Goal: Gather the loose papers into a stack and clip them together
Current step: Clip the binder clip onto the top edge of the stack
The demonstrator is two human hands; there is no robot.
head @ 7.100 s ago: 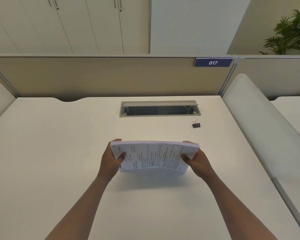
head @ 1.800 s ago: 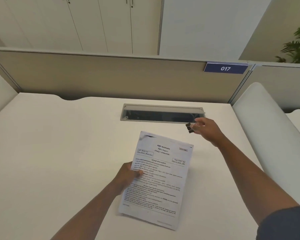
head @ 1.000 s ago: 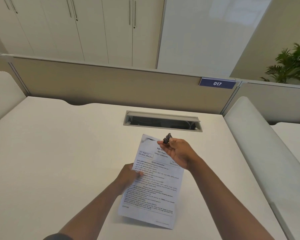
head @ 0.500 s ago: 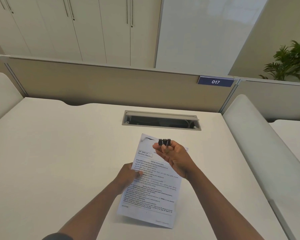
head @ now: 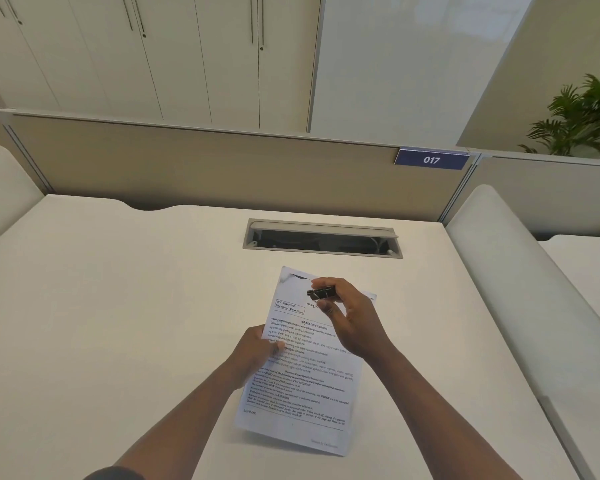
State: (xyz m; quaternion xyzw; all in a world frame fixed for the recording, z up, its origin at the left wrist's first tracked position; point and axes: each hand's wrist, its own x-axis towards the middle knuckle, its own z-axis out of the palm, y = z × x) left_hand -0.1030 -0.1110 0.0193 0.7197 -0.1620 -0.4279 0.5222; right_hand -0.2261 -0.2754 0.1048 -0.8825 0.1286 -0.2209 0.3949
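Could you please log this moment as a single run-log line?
left hand: holds paper stack | right hand: pinches binder clip | clip: not yet on

Item one: the stack of papers (head: 305, 365). We record white sheets gathered into one pile, the top page printed in dense black text with a small boxed label near its upper left. The pile is turned slightly clockwise, its long side running away from us, its near end raised off the desk and casting a shadow below. The upper left corner looks curled or shadowed.

Item two: the binder clip (head: 321, 293). We note a small black clip with wire handles, held over the upper part of the top page, not yet fastened on.
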